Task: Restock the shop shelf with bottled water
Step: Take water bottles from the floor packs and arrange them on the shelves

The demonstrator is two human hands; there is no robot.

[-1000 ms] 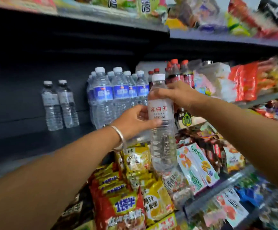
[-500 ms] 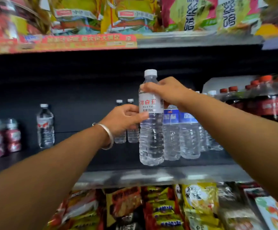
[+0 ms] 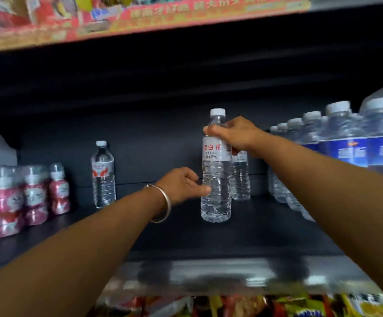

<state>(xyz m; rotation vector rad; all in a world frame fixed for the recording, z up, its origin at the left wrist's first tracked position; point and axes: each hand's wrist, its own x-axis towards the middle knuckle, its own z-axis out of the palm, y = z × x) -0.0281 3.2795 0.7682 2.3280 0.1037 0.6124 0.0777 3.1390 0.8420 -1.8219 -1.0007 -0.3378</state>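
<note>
Wide bare room on the dark shelf (image 3: 243, 234) back from its pale front edge, between lone bottle (image 3: 103, 173) at left and blue-labelled row (image 3: 346, 152) at right; there upright water bottle (image 3: 215, 170), right hand (image 3: 234, 133) closed round its neck, left hand (image 3: 182, 184) loosely curled, thumb touching lower body.

The second clear bottle (image 3: 240, 179) stands partly hidden behind the held water bottle (image 3: 215, 179) and the right hand (image 3: 236, 133), so its cap and label cannot be seen. The blue-labelled bottles (image 3: 346, 152) run off the right edge, their print smeared. The pink drink packs (image 3: 14, 200) are cut by the left edge. The red banner (image 3: 140, 17) overhead and the snack bags (image 3: 254, 305) below are too blurred to read.
</note>
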